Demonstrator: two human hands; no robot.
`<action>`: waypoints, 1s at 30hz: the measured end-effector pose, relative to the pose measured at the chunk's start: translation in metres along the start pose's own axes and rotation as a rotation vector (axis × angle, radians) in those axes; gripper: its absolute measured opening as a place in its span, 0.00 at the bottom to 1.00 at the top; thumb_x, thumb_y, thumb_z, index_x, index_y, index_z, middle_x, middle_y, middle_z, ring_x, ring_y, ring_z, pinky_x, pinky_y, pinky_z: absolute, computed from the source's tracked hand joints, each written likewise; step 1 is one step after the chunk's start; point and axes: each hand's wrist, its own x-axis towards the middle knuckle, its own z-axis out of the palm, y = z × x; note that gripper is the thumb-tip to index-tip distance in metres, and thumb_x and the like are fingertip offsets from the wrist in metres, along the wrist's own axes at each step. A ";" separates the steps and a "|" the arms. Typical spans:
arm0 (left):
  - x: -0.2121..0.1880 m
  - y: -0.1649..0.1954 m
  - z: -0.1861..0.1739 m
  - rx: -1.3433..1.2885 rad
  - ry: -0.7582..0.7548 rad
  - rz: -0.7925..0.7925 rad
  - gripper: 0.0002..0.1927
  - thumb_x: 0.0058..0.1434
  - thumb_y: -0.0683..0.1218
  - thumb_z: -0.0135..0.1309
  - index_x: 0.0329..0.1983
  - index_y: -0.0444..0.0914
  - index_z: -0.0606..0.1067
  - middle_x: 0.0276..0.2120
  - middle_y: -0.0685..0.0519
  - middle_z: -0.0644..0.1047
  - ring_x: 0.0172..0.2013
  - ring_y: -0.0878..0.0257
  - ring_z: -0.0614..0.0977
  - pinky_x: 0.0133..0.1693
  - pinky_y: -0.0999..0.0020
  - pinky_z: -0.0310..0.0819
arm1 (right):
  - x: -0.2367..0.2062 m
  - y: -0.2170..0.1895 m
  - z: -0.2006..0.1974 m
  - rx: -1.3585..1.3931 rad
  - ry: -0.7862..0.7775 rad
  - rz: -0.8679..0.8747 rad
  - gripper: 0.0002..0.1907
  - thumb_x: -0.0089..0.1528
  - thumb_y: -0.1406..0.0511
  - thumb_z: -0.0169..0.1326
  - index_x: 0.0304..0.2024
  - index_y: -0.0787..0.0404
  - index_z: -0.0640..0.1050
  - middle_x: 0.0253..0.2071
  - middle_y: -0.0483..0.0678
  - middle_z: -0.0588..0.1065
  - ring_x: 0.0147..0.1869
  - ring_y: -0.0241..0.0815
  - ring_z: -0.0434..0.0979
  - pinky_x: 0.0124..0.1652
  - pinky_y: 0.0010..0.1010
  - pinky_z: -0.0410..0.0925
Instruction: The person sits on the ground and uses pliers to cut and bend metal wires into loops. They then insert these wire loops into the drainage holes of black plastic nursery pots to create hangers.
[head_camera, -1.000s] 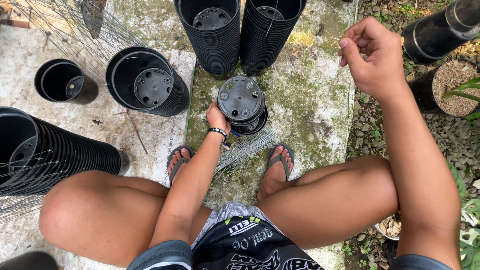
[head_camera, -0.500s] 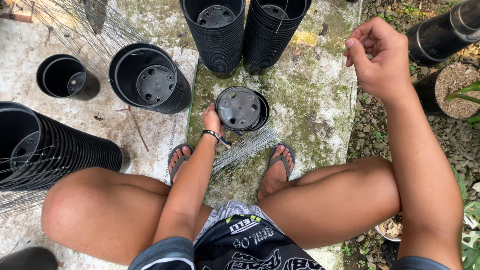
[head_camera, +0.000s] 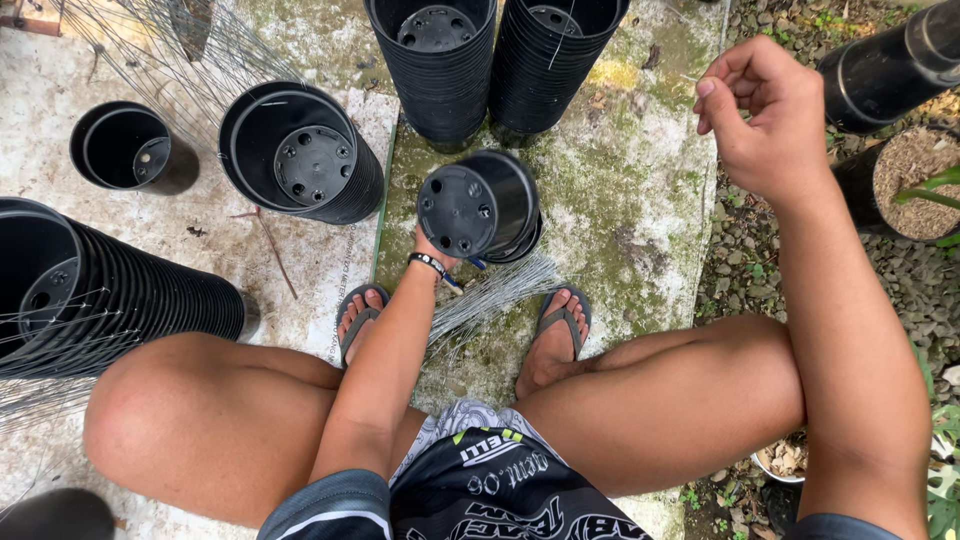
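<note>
A tilted black plastic nursery pot (head_camera: 478, 207) is clasped by the left hand (head_camera: 437, 250), while the right hand (head_camera: 762, 115) is held raised, its fingers curled loosely with nothing visibly pinched.

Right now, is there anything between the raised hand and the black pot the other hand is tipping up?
Nothing visible. The left hand holds the tilted black pot from below. The right hand is lifted off to the side with fingers curled; only bare mossy concrete lies beneath the gap between them.
</note>
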 end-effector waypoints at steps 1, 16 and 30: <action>0.001 0.000 -0.001 0.025 0.011 -0.031 0.28 0.67 0.62 0.37 0.51 0.38 0.77 0.47 0.48 0.81 0.44 0.49 0.83 0.48 0.50 0.76 | 0.000 0.001 0.000 0.008 0.000 0.003 0.07 0.81 0.75 0.52 0.46 0.71 0.71 0.37 0.49 0.76 0.39 0.31 0.78 0.39 0.20 0.72; 0.000 0.012 0.016 0.826 0.134 0.578 0.19 0.70 0.52 0.42 0.46 0.35 0.79 0.41 0.48 0.83 0.44 0.53 0.84 0.50 0.56 0.76 | 0.004 -0.003 0.007 0.021 -0.010 0.012 0.07 0.80 0.75 0.52 0.46 0.71 0.71 0.36 0.48 0.76 0.38 0.31 0.78 0.39 0.20 0.72; -0.018 0.015 0.029 0.569 0.146 0.374 0.22 0.71 0.55 0.40 0.41 0.35 0.78 0.36 0.45 0.82 0.38 0.47 0.83 0.43 0.52 0.75 | 0.002 -0.008 0.008 -0.041 -0.010 -0.008 0.07 0.80 0.75 0.52 0.45 0.71 0.71 0.36 0.49 0.76 0.38 0.32 0.78 0.38 0.21 0.72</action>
